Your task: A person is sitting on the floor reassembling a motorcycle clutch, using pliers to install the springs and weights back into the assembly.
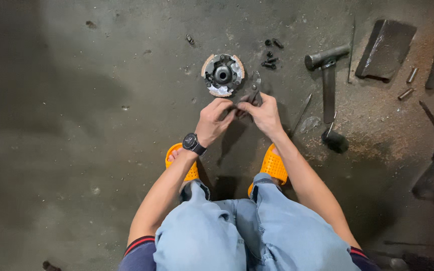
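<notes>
Squatting, both hands meet over concrete floor (76,125), just near of clutch shoe assembly (222,75). Left hand (213,120) and right hand (263,114) fingers pinch small dark metal part (251,93). Keep grip firm, part low; loose bolts (270,52) far-right, hammer (327,75) right.

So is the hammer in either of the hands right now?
No, the hammer lies on the floor to the right, while the left hand and right hand hold a small dark part together.
</notes>
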